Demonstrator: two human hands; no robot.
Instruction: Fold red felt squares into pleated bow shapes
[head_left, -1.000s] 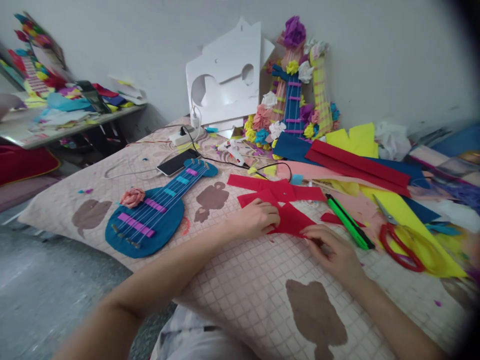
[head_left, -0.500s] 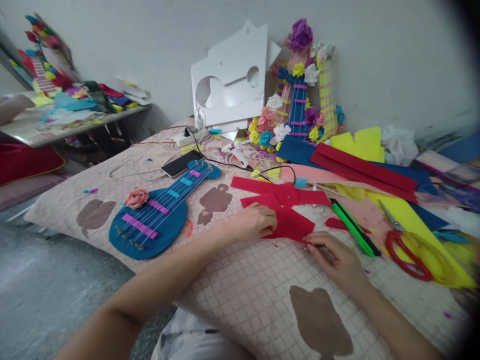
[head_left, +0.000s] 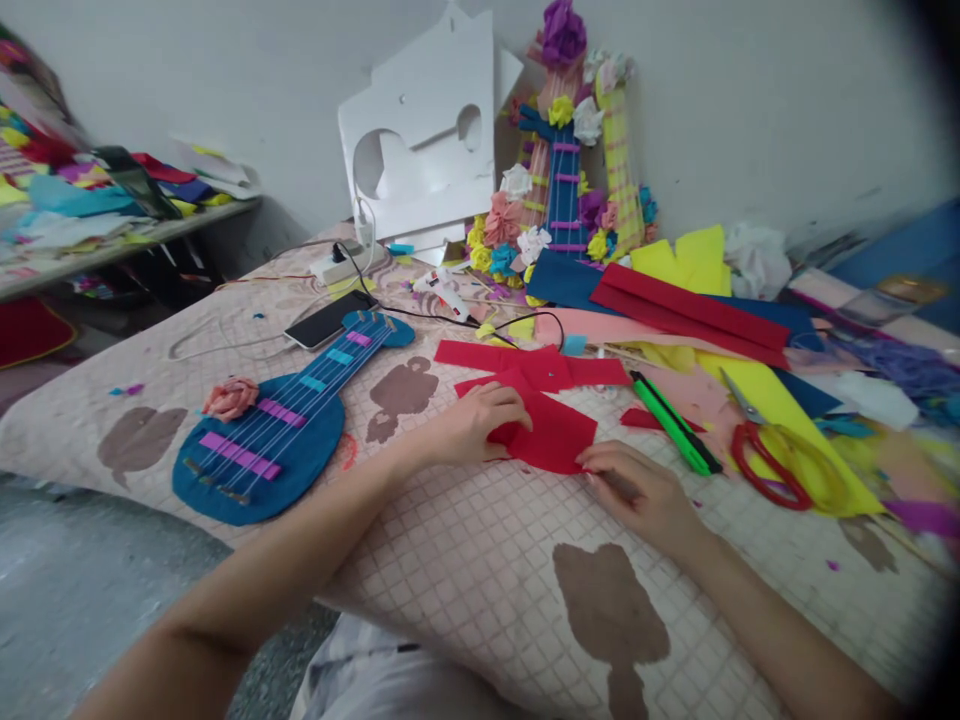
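Note:
A piece of red crepe paper (head_left: 553, 436) lies on the table between my hands. My left hand (head_left: 484, 425) has its fingers curled at the paper's left side, gripping it there. My right hand (head_left: 637, 488) pinches the lower right corner between thumb and finger. Just beyond lie red paper strips (head_left: 480, 356), crossing one another and partly covered by the piece I hold. A green utility knife (head_left: 673, 424) rests right of the strips, with red-and-yellow-handled scissors (head_left: 772, 468) beyond it.
A blue paper guitar (head_left: 266, 445) with a pink flower lies at left, near a phone (head_left: 330, 318). Behind are a glue gun (head_left: 444, 290), a power strip (head_left: 341, 262), a white cut-out board (head_left: 420, 120) and flowered guitars (head_left: 564, 190). Coloured paper sheets (head_left: 694, 310) heap up at right.
The view has turned, so everything sits further left in the picture. My left fingers have curled in at the paper's left side. My right hand keeps its pinch on the corner.

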